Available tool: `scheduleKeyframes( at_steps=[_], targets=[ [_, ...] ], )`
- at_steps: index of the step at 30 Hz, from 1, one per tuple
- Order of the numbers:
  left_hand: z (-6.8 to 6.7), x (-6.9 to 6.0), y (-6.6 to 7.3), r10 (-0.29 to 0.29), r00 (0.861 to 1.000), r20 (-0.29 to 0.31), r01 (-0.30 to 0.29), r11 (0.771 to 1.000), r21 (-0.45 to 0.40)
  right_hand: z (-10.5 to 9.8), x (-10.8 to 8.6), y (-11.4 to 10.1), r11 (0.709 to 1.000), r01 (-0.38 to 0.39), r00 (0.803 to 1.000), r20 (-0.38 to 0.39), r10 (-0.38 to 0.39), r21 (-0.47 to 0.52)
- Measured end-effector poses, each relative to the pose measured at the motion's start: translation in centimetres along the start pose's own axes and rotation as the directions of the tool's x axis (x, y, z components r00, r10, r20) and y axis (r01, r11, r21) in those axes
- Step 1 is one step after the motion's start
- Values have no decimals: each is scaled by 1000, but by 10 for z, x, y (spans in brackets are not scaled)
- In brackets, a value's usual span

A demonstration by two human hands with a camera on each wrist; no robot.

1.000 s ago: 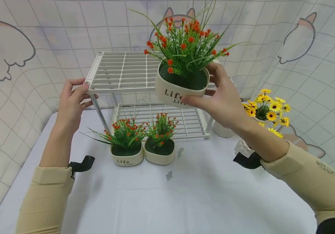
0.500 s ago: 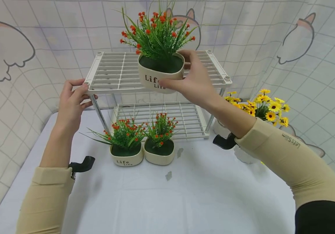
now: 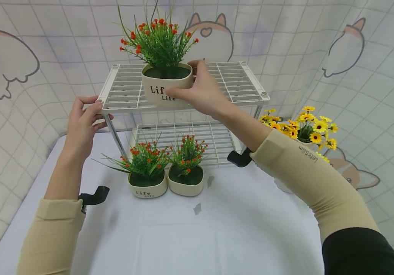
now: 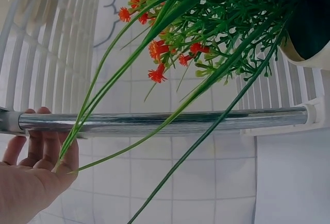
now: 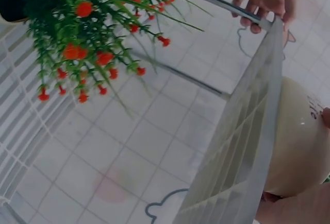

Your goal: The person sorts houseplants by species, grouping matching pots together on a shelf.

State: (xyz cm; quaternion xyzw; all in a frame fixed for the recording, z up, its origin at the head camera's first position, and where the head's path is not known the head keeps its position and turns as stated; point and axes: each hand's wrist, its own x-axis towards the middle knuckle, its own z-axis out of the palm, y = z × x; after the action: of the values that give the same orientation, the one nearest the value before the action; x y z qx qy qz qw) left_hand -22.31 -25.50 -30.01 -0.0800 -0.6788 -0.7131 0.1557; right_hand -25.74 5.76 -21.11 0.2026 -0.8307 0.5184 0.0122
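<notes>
My right hand (image 3: 204, 91) grips a cream "Life" flowerpot (image 3: 150, 84) by its right side, thumb across the front. Green grass and small red-orange flowers fill it. The pot stands upright at the upper shelf (image 3: 228, 82) of a white wire rack; in the right wrist view the pot (image 5: 294, 141) lies against or very near the shelf, and contact is unclear. At the rack's front left corner, my left hand (image 3: 81, 126) holds on, thumb at the shelf and fingers around the metal post (image 4: 170, 122). Two similar pots, one left (image 3: 147, 190) and one right (image 3: 186, 188), stand before the lower shelf (image 3: 214, 143).
Yellow flowers (image 3: 315, 128) stand at the right, with their containers mostly hidden behind my right forearm. A white cloth covers the table (image 3: 169, 244). Behind it hangs a tile-patterned curtain (image 3: 279, 38) with cartoon animals.
My right hand has carried the flowerpot left and slightly back, from the shelf's right half to its left-middle. My left hand keeps its hold on the rack corner.
</notes>
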Motion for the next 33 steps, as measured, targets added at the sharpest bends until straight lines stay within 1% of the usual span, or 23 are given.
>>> scheduleKeyframes(
  at_steps=[2,5,10,12,15,19,27,33],
  targets=[
    [1,-1,0,3,1000,1,-3,1000,-5,1,1,-2,1000,-23,1000,20,23,-9],
    [4,-1,-1,11,1000,7,-11,1000,-17,2,1,-5,999,-37,999,39,37,12],
    [6,2,0,7,1000,14,-7,1000,-27,5,6,-7,998,-34,999,39,32,55],
    [6,3,1,2,1000,12,-2,999,-35,8,9,-8,997,-24,999,37,21,67],
    [6,3,1,-3,1000,8,3,1000,-24,15,16,-9,998,-12,999,34,10,66],
    [7,3,0,-10,1000,1,10,1000,-11,26,25,-9,1000,9,1000,11,-9,22],
    [4,3,-2,-14,1000,-10,13,1000,-24,48,43,-12,996,48,997,-59,-53,-79],
    [1,2,-2,-13,1000,-17,13,1000,-10,59,53,-13,989,62,995,-67,-72,-134]
  ],
)
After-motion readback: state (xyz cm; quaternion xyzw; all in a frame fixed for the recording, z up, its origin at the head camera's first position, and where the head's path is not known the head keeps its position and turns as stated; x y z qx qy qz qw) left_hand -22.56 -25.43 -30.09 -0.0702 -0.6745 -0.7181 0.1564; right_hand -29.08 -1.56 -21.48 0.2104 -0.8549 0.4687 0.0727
